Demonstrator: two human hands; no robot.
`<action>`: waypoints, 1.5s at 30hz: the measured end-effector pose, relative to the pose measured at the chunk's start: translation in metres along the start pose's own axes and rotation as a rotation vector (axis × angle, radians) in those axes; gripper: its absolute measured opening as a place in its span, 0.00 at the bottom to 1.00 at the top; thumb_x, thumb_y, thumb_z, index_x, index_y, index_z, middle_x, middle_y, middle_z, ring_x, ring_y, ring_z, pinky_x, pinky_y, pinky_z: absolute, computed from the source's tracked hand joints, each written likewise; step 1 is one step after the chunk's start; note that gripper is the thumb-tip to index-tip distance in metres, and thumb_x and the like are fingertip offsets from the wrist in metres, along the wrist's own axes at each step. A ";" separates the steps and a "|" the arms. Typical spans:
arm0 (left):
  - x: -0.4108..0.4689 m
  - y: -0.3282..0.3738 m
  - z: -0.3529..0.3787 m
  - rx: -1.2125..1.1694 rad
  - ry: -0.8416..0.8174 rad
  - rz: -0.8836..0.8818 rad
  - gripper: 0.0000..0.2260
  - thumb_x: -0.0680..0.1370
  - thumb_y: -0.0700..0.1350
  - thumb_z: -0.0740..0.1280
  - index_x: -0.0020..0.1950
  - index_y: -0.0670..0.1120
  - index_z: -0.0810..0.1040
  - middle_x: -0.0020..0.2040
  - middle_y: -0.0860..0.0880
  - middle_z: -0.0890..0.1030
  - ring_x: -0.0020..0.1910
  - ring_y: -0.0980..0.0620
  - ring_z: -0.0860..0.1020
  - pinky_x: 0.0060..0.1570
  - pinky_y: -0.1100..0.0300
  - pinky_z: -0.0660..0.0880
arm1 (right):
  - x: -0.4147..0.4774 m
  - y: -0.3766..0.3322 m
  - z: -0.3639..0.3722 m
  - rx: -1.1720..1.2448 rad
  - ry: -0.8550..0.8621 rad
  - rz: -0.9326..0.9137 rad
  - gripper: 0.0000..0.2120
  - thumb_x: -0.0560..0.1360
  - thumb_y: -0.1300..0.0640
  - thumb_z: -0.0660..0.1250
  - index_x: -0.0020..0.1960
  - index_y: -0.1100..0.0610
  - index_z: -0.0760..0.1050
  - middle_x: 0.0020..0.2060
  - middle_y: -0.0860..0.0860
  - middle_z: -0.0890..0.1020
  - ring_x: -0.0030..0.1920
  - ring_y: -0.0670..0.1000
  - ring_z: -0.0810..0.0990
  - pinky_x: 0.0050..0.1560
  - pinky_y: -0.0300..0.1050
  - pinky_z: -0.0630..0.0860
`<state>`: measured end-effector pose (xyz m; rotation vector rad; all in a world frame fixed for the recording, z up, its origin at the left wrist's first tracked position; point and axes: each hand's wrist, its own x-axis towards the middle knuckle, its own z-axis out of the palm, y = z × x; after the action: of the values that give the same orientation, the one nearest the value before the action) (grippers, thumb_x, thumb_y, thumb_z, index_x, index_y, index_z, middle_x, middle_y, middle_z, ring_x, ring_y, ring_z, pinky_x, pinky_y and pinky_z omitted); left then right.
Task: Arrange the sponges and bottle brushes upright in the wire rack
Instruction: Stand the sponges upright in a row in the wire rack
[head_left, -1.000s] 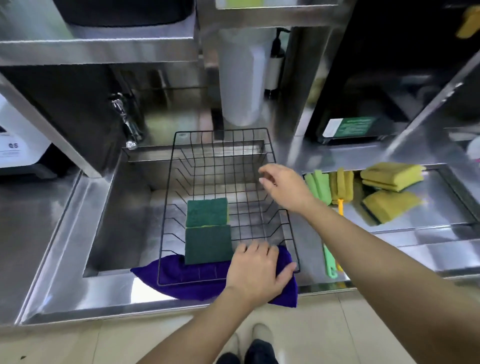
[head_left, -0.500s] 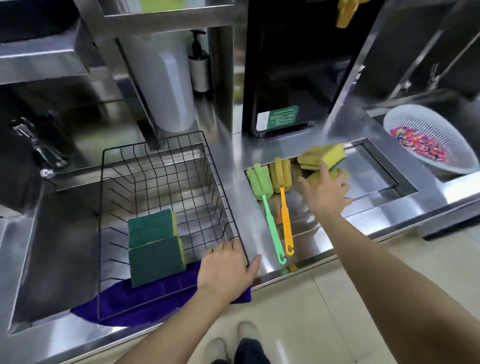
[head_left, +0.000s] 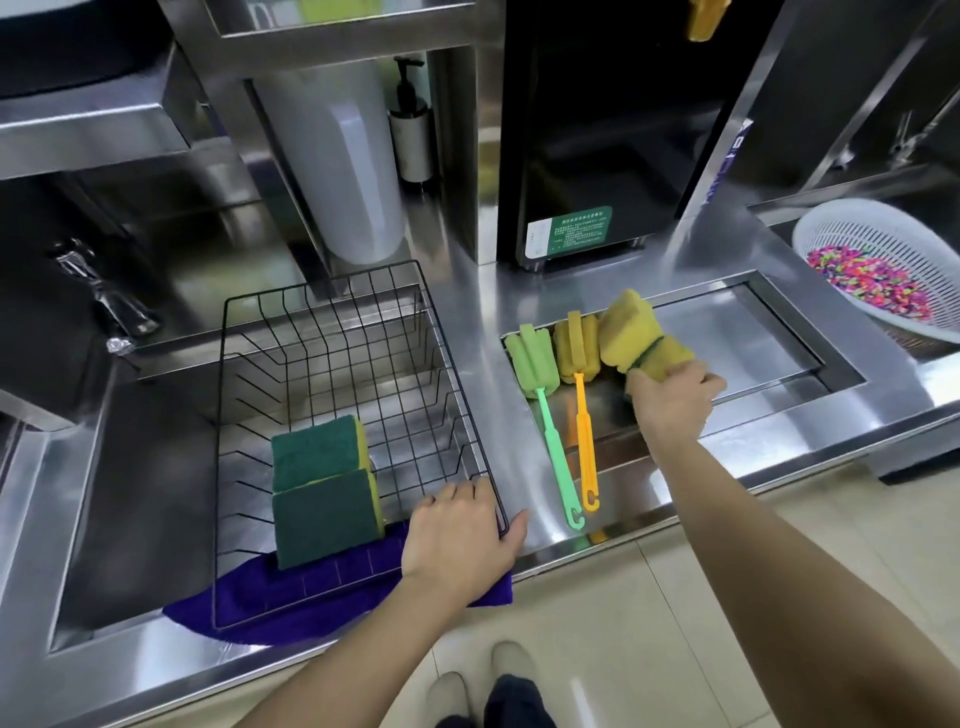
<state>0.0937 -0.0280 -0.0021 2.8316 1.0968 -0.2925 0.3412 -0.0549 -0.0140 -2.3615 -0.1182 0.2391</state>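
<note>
A black wire rack (head_left: 470, 415) sits over the sink on a purple cloth (head_left: 270, 608). Two green-and-yellow sponges (head_left: 322, 483) stand on edge inside it, one behind the other. My left hand (head_left: 460, 543) grips the rack's near right corner. On the recessed steel tray to the right lie a green bottle brush (head_left: 548, 415) and an orange bottle brush (head_left: 583, 415), foam heads away from me. My right hand (head_left: 672, 402) is closed on two yellow sponges (head_left: 631, 332), lifted off the tray beside the orange brush's head.
A white colander (head_left: 883, 244) of coloured beads stands at the far right. A black appliance (head_left: 597, 156), a soap pump bottle (head_left: 410, 124) and a white cylinder (head_left: 337, 166) line the back. A tap (head_left: 104, 296) sticks out at the left of the sink.
My right hand left the rack's rim, reached right to the tray and closed on the yellow sponges, raising them. My view swung right. The left hand stayed on the rack's corner.
</note>
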 end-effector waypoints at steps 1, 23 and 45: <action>0.000 0.000 0.000 -0.004 0.001 0.001 0.24 0.79 0.64 0.48 0.57 0.47 0.71 0.56 0.48 0.79 0.55 0.49 0.75 0.52 0.55 0.70 | 0.000 -0.005 -0.003 0.110 0.041 0.039 0.25 0.69 0.55 0.68 0.60 0.65 0.65 0.62 0.63 0.66 0.57 0.66 0.73 0.56 0.56 0.72; -0.024 -0.045 0.014 -0.096 0.224 0.149 0.28 0.75 0.67 0.51 0.55 0.47 0.77 0.51 0.50 0.79 0.52 0.48 0.74 0.55 0.56 0.66 | -0.088 -0.121 0.035 0.576 -0.666 -0.163 0.31 0.65 0.65 0.76 0.56 0.55 0.59 0.50 0.53 0.75 0.37 0.49 0.81 0.26 0.42 0.79; -0.045 -0.094 0.025 -0.138 0.392 -0.233 0.23 0.76 0.63 0.55 0.44 0.44 0.77 0.43 0.47 0.78 0.42 0.46 0.74 0.42 0.51 0.72 | -0.145 -0.151 0.135 0.230 -0.812 -0.390 0.26 0.68 0.67 0.70 0.62 0.55 0.66 0.59 0.59 0.72 0.44 0.59 0.81 0.25 0.43 0.80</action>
<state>-0.0060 0.0083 -0.0186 2.7036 1.4568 0.3286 0.1697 0.1224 0.0164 -1.8356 -0.8724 0.9436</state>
